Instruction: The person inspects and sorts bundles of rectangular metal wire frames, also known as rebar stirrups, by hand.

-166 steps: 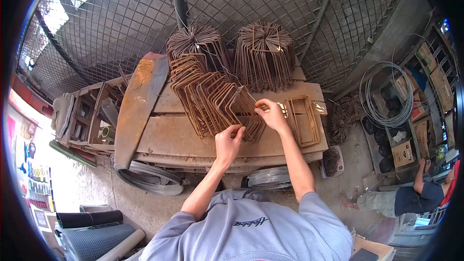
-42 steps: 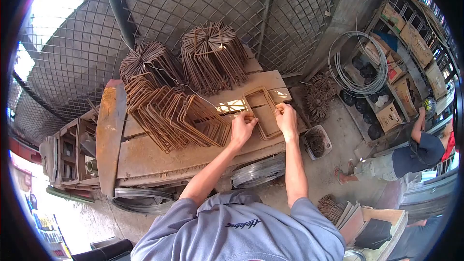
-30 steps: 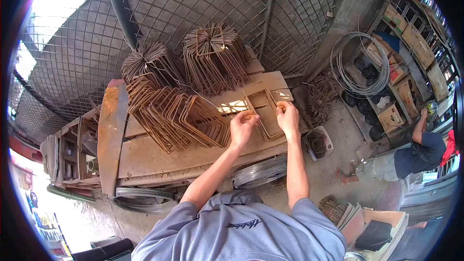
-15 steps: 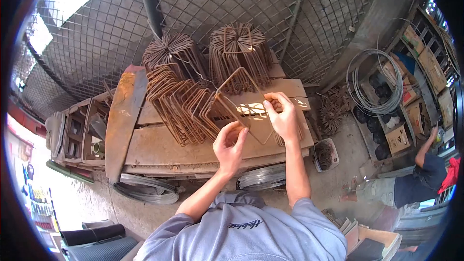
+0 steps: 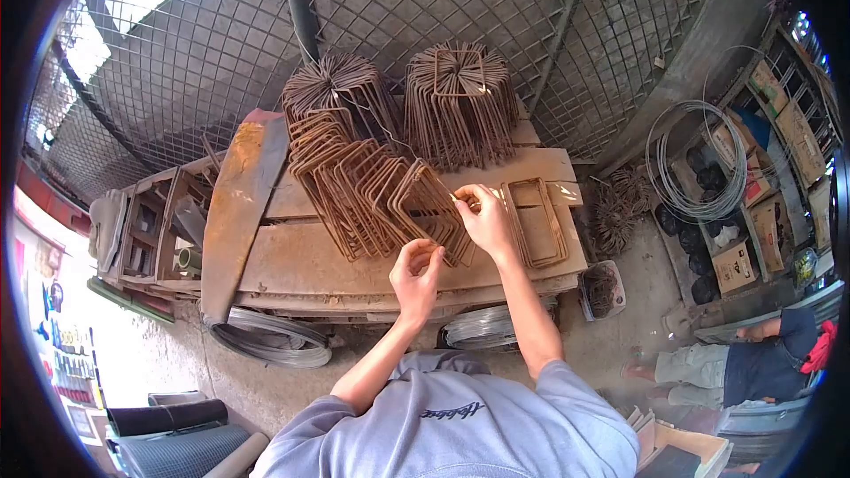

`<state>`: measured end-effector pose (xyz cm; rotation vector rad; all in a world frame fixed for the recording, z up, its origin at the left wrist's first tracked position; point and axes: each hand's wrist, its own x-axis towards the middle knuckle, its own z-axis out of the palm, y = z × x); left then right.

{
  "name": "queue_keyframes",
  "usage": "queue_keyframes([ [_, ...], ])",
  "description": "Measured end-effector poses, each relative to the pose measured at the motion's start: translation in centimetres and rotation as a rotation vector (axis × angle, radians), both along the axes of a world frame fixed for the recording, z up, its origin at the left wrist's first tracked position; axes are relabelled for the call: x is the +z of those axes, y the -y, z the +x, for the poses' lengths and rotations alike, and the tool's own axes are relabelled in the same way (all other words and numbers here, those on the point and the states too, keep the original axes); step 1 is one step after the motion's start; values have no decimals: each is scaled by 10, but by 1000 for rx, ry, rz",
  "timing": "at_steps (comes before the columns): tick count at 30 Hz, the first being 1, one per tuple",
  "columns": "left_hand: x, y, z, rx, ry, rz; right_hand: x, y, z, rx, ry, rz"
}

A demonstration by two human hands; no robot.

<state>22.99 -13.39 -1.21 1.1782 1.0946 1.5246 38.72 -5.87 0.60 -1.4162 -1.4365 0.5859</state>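
Observation:
Rusty rectangular wire frames (image 5: 354,186) lean in a slanted row on the wooden boards (image 5: 310,267). At the near right end of that row is my left hand (image 5: 416,276), its thumb and fingertips curled together by the lower edge of a frame. My right hand (image 5: 482,219) pinches at the right side of the end frames; what exactly lies between its fingertips is too small to tell. Right of it, a few frames (image 5: 537,221) lie flat. Two round bundles of similar frames, one left (image 5: 341,93) and one right (image 5: 460,102), stand behind.
Wire mesh (image 5: 425,0) rises behind the boards. Wire coils (image 5: 270,336) lie below the front edge. At right are a bucket (image 5: 604,290), a hanging wire coil (image 5: 698,159) and shelves with boxes. Another person (image 5: 761,363) is at lower right.
The single frame held out between my hands now rests against the leaning row's end. My right hand has moved left and down relative to the boards, and the view has shifted slightly.

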Motion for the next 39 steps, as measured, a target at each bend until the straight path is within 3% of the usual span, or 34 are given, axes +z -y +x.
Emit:
queue_keyframes([
  [11, -13, -8, -2, -39, -161, -104, -49, -10, 9, -79, 82, -96],
  [23, -24, 6, -2, -38, -195, -111, -37, -1, 21, -38, 12, -69],
  [28, -16, 7, 19, -250, -280, -143, -20, 15, 64, -218, 137, 20],
  [29, -16, 5, 26, -261, -279, -144, -20, 19, 78, -239, 64, -29],
  [31, -16, -5, 45, -348, -326, -96, -22, 30, 104, -337, 194, 6],
  [33, -20, -18, 62, -425, -300, -150, -19, 43, 124, -415, 211, -203],
  [39, -32, -55, 114, -477, -531, -141, -52, 61, 162, -506, 236, -276],
])
